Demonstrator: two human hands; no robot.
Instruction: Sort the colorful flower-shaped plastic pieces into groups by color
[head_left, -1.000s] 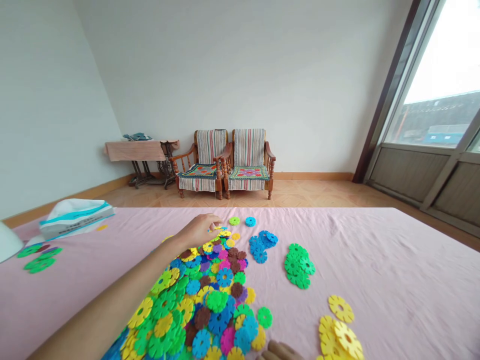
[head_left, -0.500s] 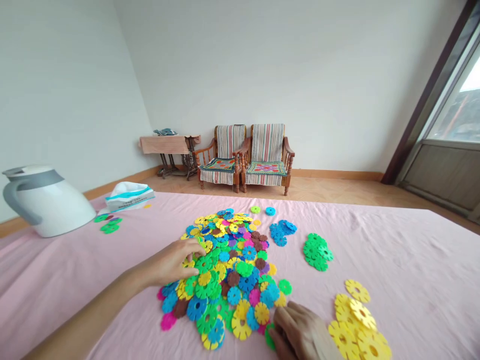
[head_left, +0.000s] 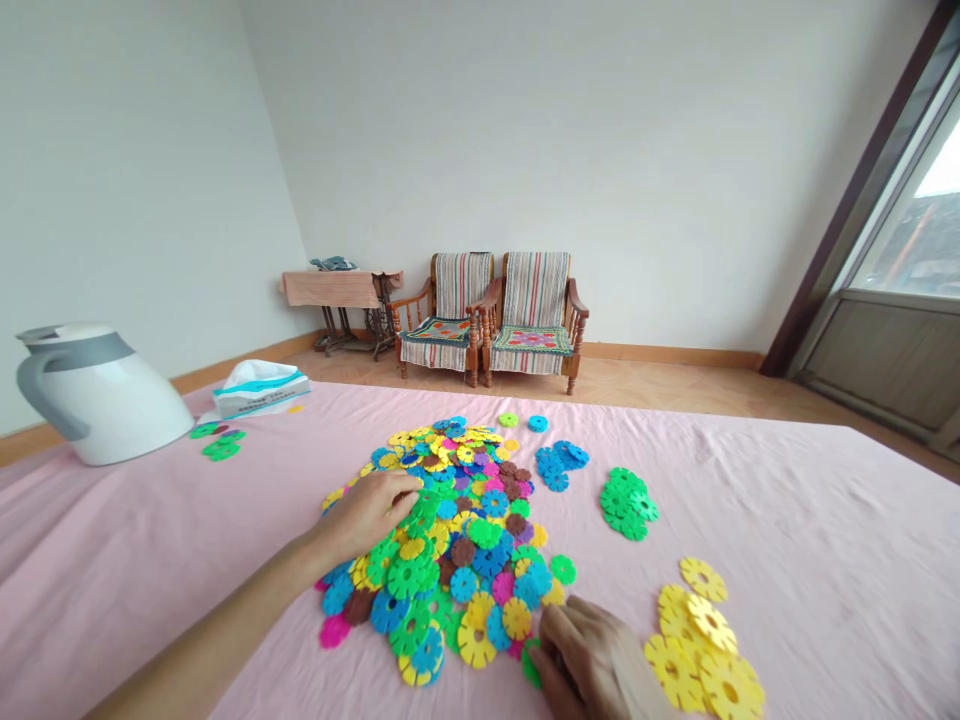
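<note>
A heap of flower-shaped plastic discs [head_left: 463, 552] in several colours lies on the pink cloth in front of me. Over its left side, my left hand [head_left: 373, 508] has its fingers closed in a pinch at a tilted green disc [head_left: 426, 504]. My right hand [head_left: 592, 655] rests low by the heap's near right edge, fingers curled. A second green disc [head_left: 532, 662] sticks out at its fingertips, partly covered by them. Right of that hand is a group of yellow discs [head_left: 679, 672], with green discs [head_left: 624, 500] and blue discs [head_left: 553, 467] grouped farther back.
A white and grey jug [head_left: 131, 405] stands at the left beside a tissue pack [head_left: 259, 390] and a few loose discs [head_left: 222, 446]. The pink cloth [head_left: 810, 540] reaches far to the right. Beyond it are two wooden chairs [head_left: 536, 300] and a cloth-covered sewing table [head_left: 330, 289].
My left hand has moved slightly right and up over the heap, and its thumb and fingers have come together. My right hand stays by the green disc. The view has shifted a little.
</note>
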